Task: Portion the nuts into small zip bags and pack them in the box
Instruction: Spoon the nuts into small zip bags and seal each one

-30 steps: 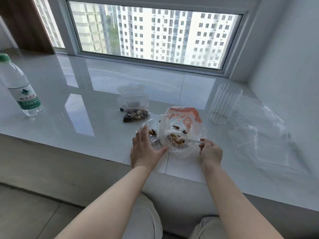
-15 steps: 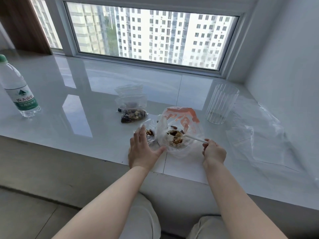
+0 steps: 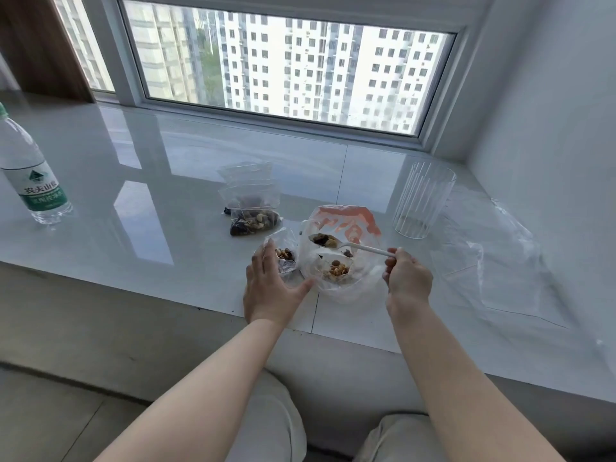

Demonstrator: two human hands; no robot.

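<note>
1. The left hand (image 3: 270, 288) rests at the near edge of the white sill (image 3: 140, 235), fingers straight against a small zip bag (image 3: 283, 251) partly filled with nuts.
2. The right hand (image 3: 408, 281) pinches the handle of a white plastic spoon (image 3: 353, 247); its bowl, heaped with nuts, hangs over the large plastic bag (image 3: 340, 258) of nuts, which bears orange print I cannot read.
3. Farther left lies a filled zip bag (image 3: 255, 221), with empty zip bags (image 3: 248, 186) behind.
4. A ribbed clear cup (image 3: 421, 198) stands far right, beside crumpled plastic film (image 3: 493, 258).
5. Far left stands a water bottle (image 3: 28, 171); its green label's Chinese characters are too blurred to read.
</note>
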